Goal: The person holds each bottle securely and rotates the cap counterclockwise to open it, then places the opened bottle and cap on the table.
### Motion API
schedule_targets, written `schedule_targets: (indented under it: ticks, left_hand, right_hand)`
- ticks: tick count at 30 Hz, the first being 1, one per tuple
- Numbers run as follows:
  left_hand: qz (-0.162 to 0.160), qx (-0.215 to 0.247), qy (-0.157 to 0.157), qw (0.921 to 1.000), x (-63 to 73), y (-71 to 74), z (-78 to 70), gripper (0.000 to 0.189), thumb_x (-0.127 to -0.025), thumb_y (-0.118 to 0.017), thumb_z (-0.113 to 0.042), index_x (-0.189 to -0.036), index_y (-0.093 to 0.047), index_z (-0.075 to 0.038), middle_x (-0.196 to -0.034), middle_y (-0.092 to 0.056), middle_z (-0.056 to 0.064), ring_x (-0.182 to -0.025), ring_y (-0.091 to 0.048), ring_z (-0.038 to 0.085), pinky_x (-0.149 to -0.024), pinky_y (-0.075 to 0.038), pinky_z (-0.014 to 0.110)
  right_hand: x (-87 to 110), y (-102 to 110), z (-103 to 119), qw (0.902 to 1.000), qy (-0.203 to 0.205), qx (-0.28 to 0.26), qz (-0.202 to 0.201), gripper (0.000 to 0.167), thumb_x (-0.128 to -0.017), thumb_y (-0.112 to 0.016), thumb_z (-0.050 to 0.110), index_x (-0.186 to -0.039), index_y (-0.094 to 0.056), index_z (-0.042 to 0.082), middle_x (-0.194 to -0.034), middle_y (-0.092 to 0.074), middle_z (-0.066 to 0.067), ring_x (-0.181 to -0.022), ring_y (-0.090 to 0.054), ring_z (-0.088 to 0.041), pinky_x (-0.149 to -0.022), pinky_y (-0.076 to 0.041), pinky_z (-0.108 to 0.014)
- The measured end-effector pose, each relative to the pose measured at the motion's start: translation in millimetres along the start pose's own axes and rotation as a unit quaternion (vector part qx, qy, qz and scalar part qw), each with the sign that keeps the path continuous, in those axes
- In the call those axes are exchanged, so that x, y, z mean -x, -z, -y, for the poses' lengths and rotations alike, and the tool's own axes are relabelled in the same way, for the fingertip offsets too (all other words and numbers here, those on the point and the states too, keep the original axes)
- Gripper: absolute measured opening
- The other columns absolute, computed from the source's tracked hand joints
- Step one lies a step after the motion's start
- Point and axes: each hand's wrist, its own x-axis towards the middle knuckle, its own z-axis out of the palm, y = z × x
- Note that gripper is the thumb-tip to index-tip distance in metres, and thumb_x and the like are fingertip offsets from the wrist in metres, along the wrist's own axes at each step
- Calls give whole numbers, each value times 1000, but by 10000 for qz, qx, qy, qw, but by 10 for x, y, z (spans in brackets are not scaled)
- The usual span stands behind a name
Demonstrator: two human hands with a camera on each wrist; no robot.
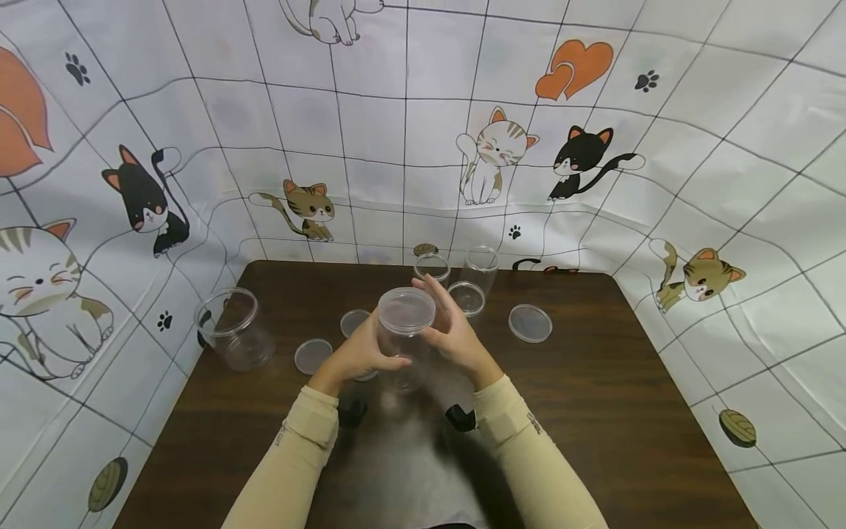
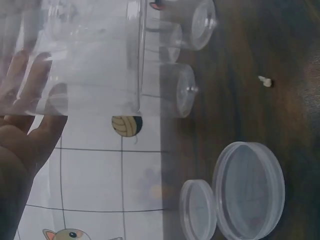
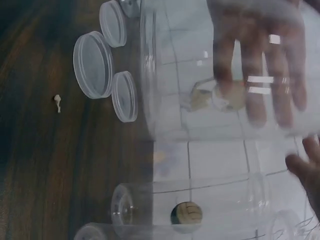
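A clear plastic jar (image 1: 399,371) stands upright between both hands, its lower end raised off the table in the wrist views. A cloudy round top (image 1: 406,308) with a rim caps it in the head view. My left hand (image 1: 360,353) grips the jar from the left, its fingers (image 3: 256,85) showing through the clear wall in the right wrist view. On the other side, my right hand (image 1: 463,342) has its fingers extended beside the jar's upper end, thumb close to the rim. In the right wrist view that hand's fingertips (image 3: 297,167) are apart from the jar wall.
Narrower clear jars (image 1: 481,268) stand at the table's back. A wide open jar (image 1: 228,323) is at the left. Loose lids (image 1: 313,356) lie left of the hands, another lid (image 1: 530,323) to the right. A small pale scrap (image 2: 266,81) lies on the table.
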Motion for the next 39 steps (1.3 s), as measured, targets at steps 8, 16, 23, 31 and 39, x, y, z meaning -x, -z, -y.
schedule_targets:
  ticks: [8, 16, 23, 31, 39]
  left_hand:
    - [-417, -379, 180, 9983, 124, -61, 53, 102, -76, -90, -9, -155, -26, -11, -140, -50, 13, -125, -53, 29, -103, -45, 46]
    - [-324, -533, 382, 9973, 183, -76, 63, 96, -76, -90, -12, -151, -30, -11, -135, -53, 11, -115, -56, 24, -94, -51, 38]
    - [474, -25, 238, 9986, 186, -82, 40, 96, -76, -89, -7, -152, -30, -10, -138, -50, 14, -111, -59, 24, -93, -53, 35]
    - [402, 370, 80, 9985, 94, -87, 30, 111, -78, -88, -7, -161, -14, -15, -147, -40, 15, -128, -48, 29, -99, -49, 33]
    - [-679, -829, 125, 9942, 75, -79, 37, 108, -73, -93, -14, -157, -24, -11, -140, -50, 13, -126, -53, 31, -102, -47, 47]
  right_hand:
    - [102, -264, -5, 9829, -434, 1584, -838, 116, -77, -73, 73, -161, -24, 10, -163, -34, -4, -146, -36, -27, -116, -28, -55]
    - [129, -303, -26, 9863, -890, 1162, -766, 93, -83, -82, 51, -155, -37, 12, -145, -51, -10, -126, -53, -25, -102, -45, -43]
    - [92, -12, -22, 9953, -416, 33, 874, 93, -83, -82, 50, -151, -40, 2, -145, -51, -14, -127, -52, -23, -104, -44, -34]
    - [17, 177, -19, 9879, -588, -353, 1392, 116, -85, -79, 53, -164, -4, 10, -165, -26, -15, -141, -41, -18, -111, -38, -32]
    - [126, -33, 10, 9988, -212, 379, -218, 108, -87, -79, 47, -161, -14, 2, -163, -28, -21, -147, -34, -27, -114, -36, -36]
